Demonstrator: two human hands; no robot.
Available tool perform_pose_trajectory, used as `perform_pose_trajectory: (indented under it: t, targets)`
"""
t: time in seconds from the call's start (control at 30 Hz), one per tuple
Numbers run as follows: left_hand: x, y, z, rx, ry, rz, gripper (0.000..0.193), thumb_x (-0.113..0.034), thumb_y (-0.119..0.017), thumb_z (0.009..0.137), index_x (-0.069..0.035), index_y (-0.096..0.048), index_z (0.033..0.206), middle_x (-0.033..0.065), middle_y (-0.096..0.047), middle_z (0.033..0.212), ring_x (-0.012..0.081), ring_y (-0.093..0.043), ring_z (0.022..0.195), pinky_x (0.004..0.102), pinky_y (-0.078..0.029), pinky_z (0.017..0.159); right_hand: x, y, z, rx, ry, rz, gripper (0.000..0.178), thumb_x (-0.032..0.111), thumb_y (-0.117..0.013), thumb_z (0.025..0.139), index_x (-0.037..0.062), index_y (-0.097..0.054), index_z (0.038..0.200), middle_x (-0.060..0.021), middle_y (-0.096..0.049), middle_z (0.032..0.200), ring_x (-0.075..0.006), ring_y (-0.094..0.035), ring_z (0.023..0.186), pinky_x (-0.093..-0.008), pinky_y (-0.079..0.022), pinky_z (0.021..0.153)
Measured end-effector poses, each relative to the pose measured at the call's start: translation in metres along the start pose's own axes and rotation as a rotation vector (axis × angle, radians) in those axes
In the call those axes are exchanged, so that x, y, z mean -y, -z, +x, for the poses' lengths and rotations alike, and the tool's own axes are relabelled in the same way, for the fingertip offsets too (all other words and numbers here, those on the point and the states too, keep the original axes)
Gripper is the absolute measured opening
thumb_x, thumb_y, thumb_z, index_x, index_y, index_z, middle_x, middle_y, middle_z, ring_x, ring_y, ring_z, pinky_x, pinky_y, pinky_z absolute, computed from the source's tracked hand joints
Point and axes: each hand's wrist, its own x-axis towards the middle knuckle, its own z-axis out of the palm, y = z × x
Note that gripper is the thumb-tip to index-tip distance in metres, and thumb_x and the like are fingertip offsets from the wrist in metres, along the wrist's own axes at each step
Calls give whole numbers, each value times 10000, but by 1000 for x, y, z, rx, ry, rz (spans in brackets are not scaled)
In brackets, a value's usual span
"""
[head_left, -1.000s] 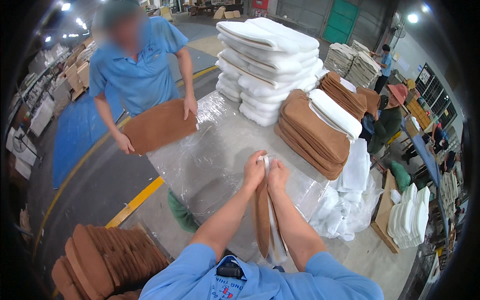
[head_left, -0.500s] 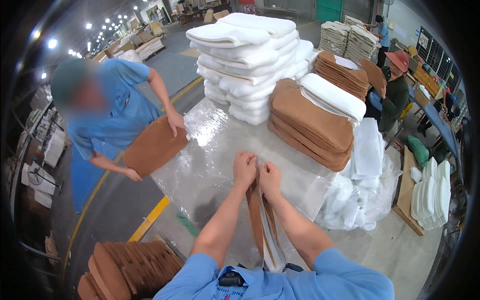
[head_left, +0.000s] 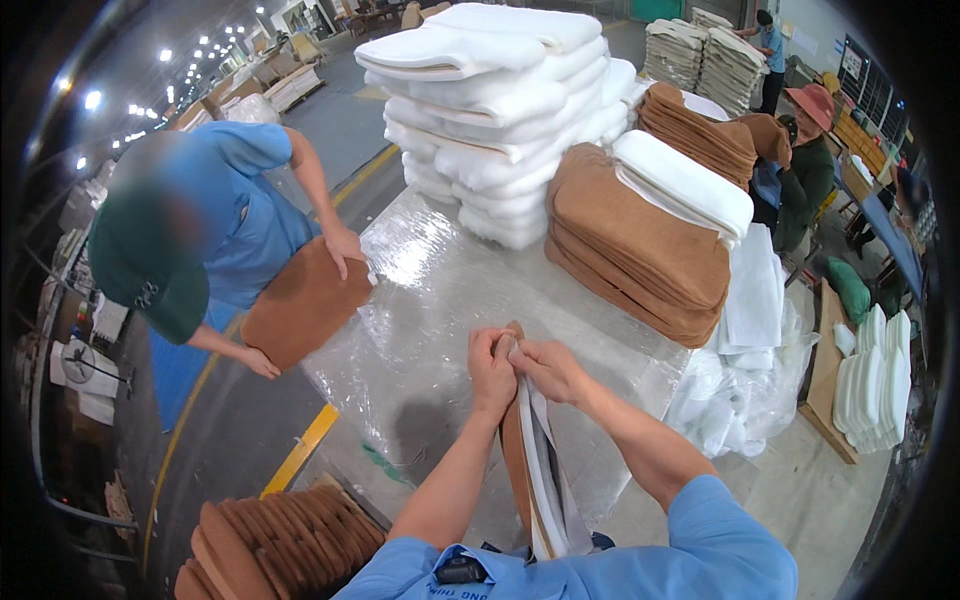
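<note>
In front of my body, a brown fabric cushion cover (head_left: 513, 455) stands on edge with its opening toward me. Pale white and grey layers (head_left: 540, 470) show inside it. My left hand (head_left: 492, 375) is closed on the cover's far end. Beside it, my right hand (head_left: 549, 369) pinches the pale inner layer at the same end, the two hands nearly touching. The fingertips partly hide the corner they hold. Beneath is a table (head_left: 430, 330) covered with clear plastic sheet.
A tall stack of white padding (head_left: 490, 120) stands at the far side, next to piled brown cushion covers (head_left: 640, 250). A co-worker (head_left: 235, 220) at left holds a brown cushion (head_left: 308, 305). More brown cushions (head_left: 280, 545) sit lower left; white sheets (head_left: 745, 300) hang at right.
My right hand has turned and shifted slightly right, its elbow swinging outward. The cover's opening shows more of the pale inside. The co-worker's head has bent lower over the brown cushion.
</note>
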Motion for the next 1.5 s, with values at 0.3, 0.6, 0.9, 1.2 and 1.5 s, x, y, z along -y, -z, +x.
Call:
perform_pose_trajectory:
  t: [0.3,0.6,0.9,1.2,1.5]
  targets:
    - [33,10,-13,-21,193,-464,81,-51,-622,1036,-44,-684,1088,-3,-611,1023,82,-564,901,252,-477,827,20,-10,-7,89,118,-106,377,348,-540,1088,30,-585,890,-158,-579,722,-272,-580,667,-424,-468,652]
    - [17,16,-8,-55,98,-229,82,-67,-627,1018,-29,-699,1026,75,-655,1023,184,-637,968,320,-500,902,-31,-11,60,-296,109,344,298,341,-565,1095,77,-698,1060,-2,-660,998,-123,-611,930,-281,-500,844]
    - [21,39,-14,-168,196,-77,207,-167,-545,1078,-6,-667,1126,103,-678,1101,223,-636,1045,364,-492,951,-39,-54,71,-37,-83,521,302,368,-621,1050,68,-656,1065,19,-612,966,-81,-544,918,-258,-463,835]
    - [-21,173,-251,7,874,-423,636,-535,-372,1133,-38,-500,1508,121,-645,1335,248,-585,1253,396,-431,1095,-29,-75,83,-148,-140,377,353,393,-635,1024,44,-675,1061,-8,-647,942,-122,-580,935,-295,-472,881]
    - [-71,193,-374,-61,785,-547,821,-631,-379,1094,-140,-132,1703,41,-256,1718,226,-291,1561,460,-227,1235,-51,-58,80,-551,-89,56,514,508,-578,1011,6,-688,998,-140,-701,924,-239,-627,874,-390,-483,836]
